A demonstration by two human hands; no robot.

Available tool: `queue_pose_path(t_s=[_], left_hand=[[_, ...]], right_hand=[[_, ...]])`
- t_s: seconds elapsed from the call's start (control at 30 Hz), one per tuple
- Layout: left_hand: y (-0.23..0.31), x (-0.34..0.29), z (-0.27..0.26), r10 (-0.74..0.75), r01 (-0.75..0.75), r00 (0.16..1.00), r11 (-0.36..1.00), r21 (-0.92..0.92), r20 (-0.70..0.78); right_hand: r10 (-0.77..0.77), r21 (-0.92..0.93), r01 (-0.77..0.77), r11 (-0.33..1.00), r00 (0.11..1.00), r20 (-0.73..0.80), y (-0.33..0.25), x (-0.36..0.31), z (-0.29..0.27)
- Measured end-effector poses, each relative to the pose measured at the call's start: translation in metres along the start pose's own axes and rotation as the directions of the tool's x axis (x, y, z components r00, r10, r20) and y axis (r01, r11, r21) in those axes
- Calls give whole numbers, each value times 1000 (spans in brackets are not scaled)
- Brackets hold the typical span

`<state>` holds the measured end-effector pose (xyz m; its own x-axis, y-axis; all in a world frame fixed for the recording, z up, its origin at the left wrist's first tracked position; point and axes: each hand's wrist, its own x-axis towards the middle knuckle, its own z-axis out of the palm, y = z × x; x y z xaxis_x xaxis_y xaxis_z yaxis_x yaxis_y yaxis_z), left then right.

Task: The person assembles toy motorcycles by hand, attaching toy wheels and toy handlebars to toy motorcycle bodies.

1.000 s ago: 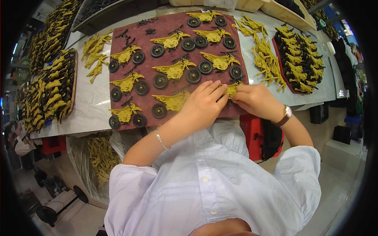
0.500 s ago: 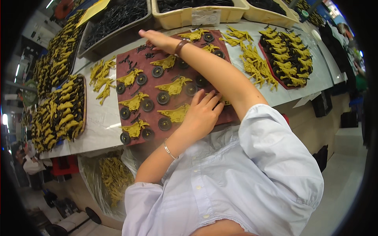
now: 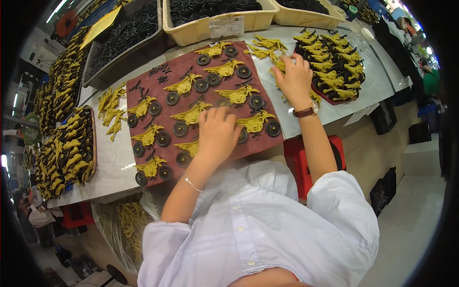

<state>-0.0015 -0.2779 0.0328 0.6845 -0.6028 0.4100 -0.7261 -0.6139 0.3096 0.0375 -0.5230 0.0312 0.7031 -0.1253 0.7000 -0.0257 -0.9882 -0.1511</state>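
A maroon mat (image 3: 260,143) lies on the white table with several yellow toy motorcycle bodies (image 3: 191,115), each flanked by black wheels (image 3: 180,128). My left hand (image 3: 217,131) rests flat on the mat's near middle, its fingers covering one yellow body; whether it grips anything is hidden. My right hand (image 3: 294,76), with a brown watch at the wrist, reaches past the mat's right edge. Its spread fingers lie on loose yellow parts (image 3: 267,44) beside a dark red tray (image 3: 334,98) heaped with yellow-and-black pieces.
Cream bins of black wheels (image 3: 215,26) and a grey bin (image 3: 129,33) line the far edge. More yellow bodies (image 3: 112,107) and a full tray (image 3: 71,148) sit left. A red stool (image 3: 296,158) and a bag of yellow parts (image 3: 129,225) stand below the table.
My right hand has swung from the mat's far edge to the loose yellow parts at the right. My left hand stays on the mat's near middle.
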Motion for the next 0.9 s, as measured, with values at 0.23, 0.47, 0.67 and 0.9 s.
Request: queue_pose_path(t_s=[0.23,0.47,0.67,0.9], left_hand=[[-7,14,-9,-91,153,982,899,-410,166],[-4,20,2,-119,377,921,500,-779,370],[10,25,0,-198,604,797,214,-768,571],[7,14,-4,-264,536,744,-315,-783,614]], right_hand=[[245,-2,-248,969,953,180,22,-19,-3],[252,10,-264,964,930,266,29,-7,-4],[185,151,-226,962,952,242,29,1,-12],[-15,476,11,880,1000,5,-13,-18,-61]])
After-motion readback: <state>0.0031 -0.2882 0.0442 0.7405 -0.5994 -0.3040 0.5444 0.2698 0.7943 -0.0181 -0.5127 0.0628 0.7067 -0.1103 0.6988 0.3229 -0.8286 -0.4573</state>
